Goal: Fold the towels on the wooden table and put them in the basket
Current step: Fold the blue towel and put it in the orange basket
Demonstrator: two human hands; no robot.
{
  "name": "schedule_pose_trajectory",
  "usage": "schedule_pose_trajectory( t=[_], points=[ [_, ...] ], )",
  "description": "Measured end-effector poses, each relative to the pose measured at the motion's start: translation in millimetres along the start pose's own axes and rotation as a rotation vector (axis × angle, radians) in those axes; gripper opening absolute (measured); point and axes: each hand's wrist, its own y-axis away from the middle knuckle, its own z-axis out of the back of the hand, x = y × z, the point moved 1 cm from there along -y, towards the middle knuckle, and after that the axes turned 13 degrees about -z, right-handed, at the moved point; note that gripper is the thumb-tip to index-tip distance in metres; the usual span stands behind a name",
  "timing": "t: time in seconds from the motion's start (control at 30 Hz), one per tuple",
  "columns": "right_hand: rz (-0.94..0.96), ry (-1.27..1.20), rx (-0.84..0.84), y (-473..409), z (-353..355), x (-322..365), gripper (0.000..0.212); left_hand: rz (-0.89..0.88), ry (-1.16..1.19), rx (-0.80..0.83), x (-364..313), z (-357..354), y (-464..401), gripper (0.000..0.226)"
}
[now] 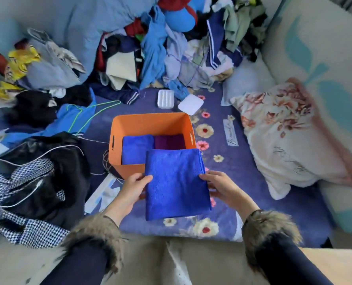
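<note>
I hold a folded bright blue towel (pixel 176 185) flat between both hands, just in front of and partly over the near rim of the orange basket (pixel 150 122). My left hand (pixel 133 189) grips its left edge with the thumb on top. My right hand (pixel 222 187) grips its right edge the same way. Inside the basket lie a folded blue towel (pixel 136 148) on the left and a folded purple towel (pixel 169 141) on the right, side by side.
The basket stands on a purple flowered bedspread (pixel 242 161). A heap of clothes (pixel 171 48) fills the back, dark garments and a checked cloth (pixel 27 192) lie at the left, a flowered pillow (pixel 290 136) at the right. A white soap dish (pixel 165 98) and its lid (pixel 190 104) lie behind the basket.
</note>
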Motion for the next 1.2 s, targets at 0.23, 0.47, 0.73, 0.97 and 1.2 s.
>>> schedule_pose_trajectory(
  t=[0.23, 0.47, 0.73, 0.97, 1.2],
  points=[
    [-0.01, 0.068, -0.039, -100.6, -8.4, 91.4, 0.007, -0.003, -0.08, -0.093, -23.3, 9.2, -123.2, 0.006],
    [-0.068, 0.3, -0.23, -216.4, -26.4, 147.5, 0.013, 0.081, -0.117, -0.109, -3.0, 9.2, -237.8, 0.009],
    [-0.241, 0.462, -0.338, -324.2, -36.8, 123.9, 0.009, 0.2, -0.193, -0.083, 76.1, 1.1, -319.3, 0.005],
    [-0.297, 0.574, -0.617, -359.9, -41.2, 103.6, 0.029, 0.269, -0.188, 0.005, 128.4, -23.8, -361.8, 0.006],
    [-0.125, 0.856, -0.644, -362.2, -48.8, 93.0, 0.043, 0.1, -0.511, 0.023, 129.3, -31.1, -368.9, 0.026]
  ],
)
